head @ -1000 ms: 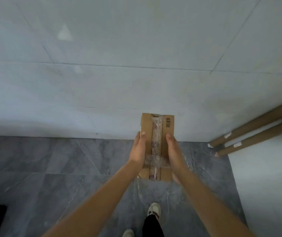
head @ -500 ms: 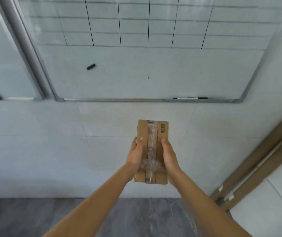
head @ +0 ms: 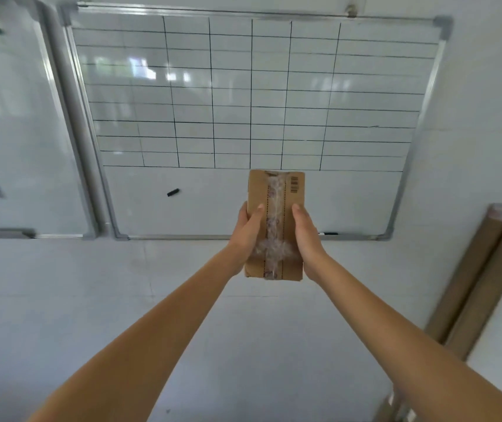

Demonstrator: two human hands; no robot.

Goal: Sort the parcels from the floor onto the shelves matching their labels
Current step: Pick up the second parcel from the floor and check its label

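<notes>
One cardboard parcel (head: 275, 208) is being held up in front of the wall, and two hands are sharing it. The left hand (head: 248, 231) is gripping the parcel's left long edge, its thumb lying on the top face and its fingers curling round the side. The right hand (head: 306, 236) is gripping the right long edge in the same way, thumb on top. The parcel is sitting lengthwise between them, its far end pointing toward the wall and slightly raised. One strip of clear tape is running down the middle of its top face, crumpled near the hands, and one small barcode is printed at the far right corner.

Behind it, two whiteboards are hanging on the white wall. The gridded whiteboard (head: 256, 95) is filling the centre, ruled with black lines in its upper part and blank along its bottom edge. One small black magnet (head: 173, 192) is sticking to that blank band, left of the parcel. One black marker (head: 330, 233) is lying on the tray along the board's bottom edge, just right of the right hand. The second whiteboard (head: 15, 123) is showing only partly at the left edge of view.

Two cardboard tubes (head: 472, 284) are leaning side by side against the wall at the right, touching each other.
</notes>
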